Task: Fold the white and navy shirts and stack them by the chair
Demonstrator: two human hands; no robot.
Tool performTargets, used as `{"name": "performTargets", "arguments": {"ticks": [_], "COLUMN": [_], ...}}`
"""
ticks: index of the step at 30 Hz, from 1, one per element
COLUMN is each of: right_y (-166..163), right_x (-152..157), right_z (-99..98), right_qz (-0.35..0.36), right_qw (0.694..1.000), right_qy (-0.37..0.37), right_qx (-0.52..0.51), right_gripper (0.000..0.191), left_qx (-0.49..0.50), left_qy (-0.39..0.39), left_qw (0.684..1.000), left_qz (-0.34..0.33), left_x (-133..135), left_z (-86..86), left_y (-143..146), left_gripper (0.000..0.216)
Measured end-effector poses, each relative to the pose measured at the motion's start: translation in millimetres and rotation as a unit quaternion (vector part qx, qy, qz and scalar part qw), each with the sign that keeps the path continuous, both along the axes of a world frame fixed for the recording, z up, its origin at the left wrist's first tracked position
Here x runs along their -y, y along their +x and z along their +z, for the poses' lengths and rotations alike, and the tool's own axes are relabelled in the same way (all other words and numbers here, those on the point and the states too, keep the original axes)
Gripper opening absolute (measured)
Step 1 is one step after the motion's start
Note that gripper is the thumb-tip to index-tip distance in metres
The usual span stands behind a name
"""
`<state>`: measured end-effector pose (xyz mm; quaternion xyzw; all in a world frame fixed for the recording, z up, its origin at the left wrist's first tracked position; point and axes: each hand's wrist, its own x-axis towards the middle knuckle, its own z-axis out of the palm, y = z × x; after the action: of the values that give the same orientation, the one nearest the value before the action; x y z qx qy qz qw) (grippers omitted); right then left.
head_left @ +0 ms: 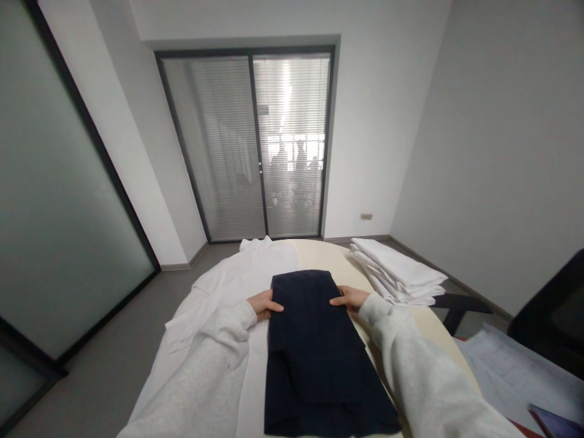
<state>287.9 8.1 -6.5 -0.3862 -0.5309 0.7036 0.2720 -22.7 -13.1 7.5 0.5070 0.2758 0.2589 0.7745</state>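
Navy cloth (319,340), folded, lying mid-table (319,252), stacked white cloths (396,271) at far right. Left hand (263,303) and right hand (352,298) pinch its opposite edges, thumbs on top. Likely folding or straightening step; next move calls for even, level grip.

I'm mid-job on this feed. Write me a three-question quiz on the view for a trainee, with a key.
1. True or false: only the left hand grips the dark folded cloth.

2. Which lies at the right side of the table, past the dark folded cloth?
A) a red mug
B) a stack of white cloths
C) a pair of scissors

3. Fill the gap: the chair at the right edge of the view is ____ in colour.

Key: 1. False, the right hand grips it too. 2. B. 3. Black.
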Motion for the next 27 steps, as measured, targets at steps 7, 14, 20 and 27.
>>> {"name": "performTargets", "arguments": {"ticks": [7,14,20,27], "right_y": [4,2,-6,-7], "right_x": [-12,-29,-29,-29], "right_z": [-8.7,-0.4,3.6,0.0], "right_qz": [-0.13,-0.235,-0.189,-0.171], "right_qw": [0.985,0.94,0.936,0.968], "right_qy": [0.031,0.146,0.168,0.112], "right_qx": [0.113,0.2,0.245,0.148], "right_gripper": [0.028,0.028,0.027,0.02], "left_qx": [-0.141,-0.246,-0.13,-0.092], "left_qy": [-0.006,0.149,0.057,0.106], "left_qw": [0.981,0.92,0.973,0.972], "left_qz": [0.136,0.268,0.182,0.188], "left_x": [-19,-35,-26,-32], "left_z": [-3.7,-10.5,-5.1,-13.8], "left_y": [-6,-15,-3,-3], "left_gripper": [0.042,0.038,0.037,0.033]}}
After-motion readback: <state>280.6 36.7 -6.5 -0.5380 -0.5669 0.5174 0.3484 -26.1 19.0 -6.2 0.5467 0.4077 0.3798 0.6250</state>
